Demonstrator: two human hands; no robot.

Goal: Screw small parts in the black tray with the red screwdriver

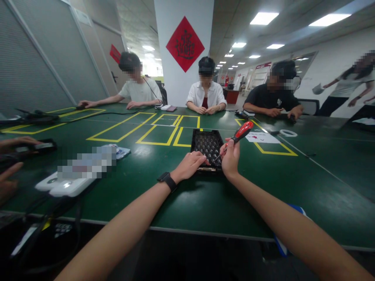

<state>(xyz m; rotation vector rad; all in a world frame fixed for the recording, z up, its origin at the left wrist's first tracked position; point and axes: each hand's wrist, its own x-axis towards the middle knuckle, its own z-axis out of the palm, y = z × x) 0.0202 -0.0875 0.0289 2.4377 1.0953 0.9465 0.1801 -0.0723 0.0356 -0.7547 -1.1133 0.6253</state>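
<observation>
A black open case (207,138) with rows of small bits in its dark insert lies on the green table in front of me. My right hand (230,158) is closed around the lower end of a red-and-black screwdriver (242,132), held tilted with its handle up to the right. The thin shaft slants down to the left, its tip over the case's near part. My left hand (191,164) rests at the near left of the case, fingers stretched to its inside near the tip. Whether those fingertips pinch anything small is too fine to see.
Yellow tape rectangles (164,142) mark the green tabletop (140,195). White devices (73,187) with cables lie at the left, near another person's hands (10,171). A paper sheet (261,137) and a tape roll (288,133) lie at the right. Several people sit across the table.
</observation>
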